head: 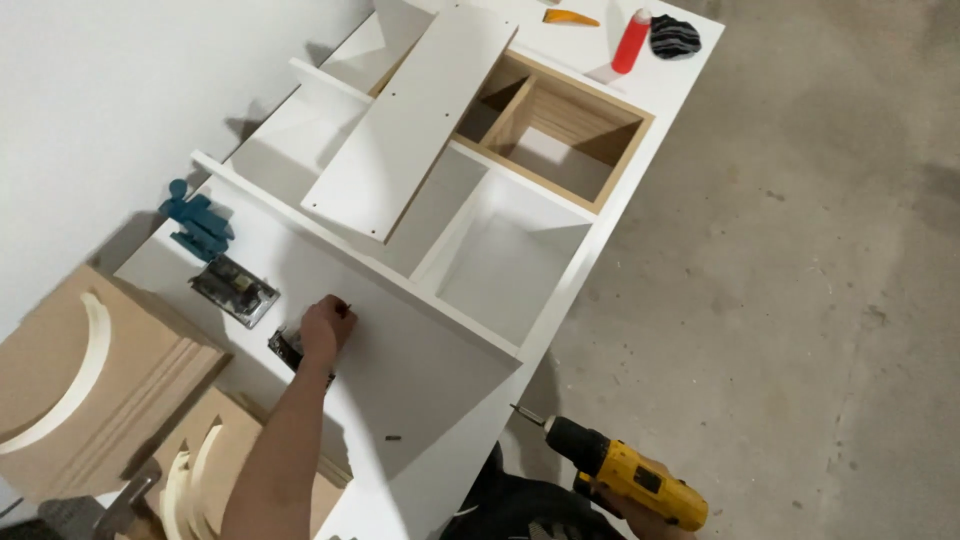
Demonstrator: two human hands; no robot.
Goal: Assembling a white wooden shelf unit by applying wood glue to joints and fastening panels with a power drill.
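A white cabinet carcass [500, 255] lies on its back on the floor, with open compartments. My left hand [326, 328] rests on its big white panel [420, 370], fingers pinched on a small dark screw. A second dark screw [393, 437] lies loose on the panel nearer me. My right hand [655, 520] is low at the frame's bottom edge, beside the cabinet, gripping a yellow and black cordless drill [625, 478] with its bit pointing up-left toward the panel's edge.
A loose white board [415, 115] lies slanted across the compartments. A wood-coloured drawer box [555, 125] sits at the far end, with a red bottle [631, 42] and dark glove [674, 36]. Blue clamp [197, 224], metal hardware [234, 290], brown panels [90, 380] at left.
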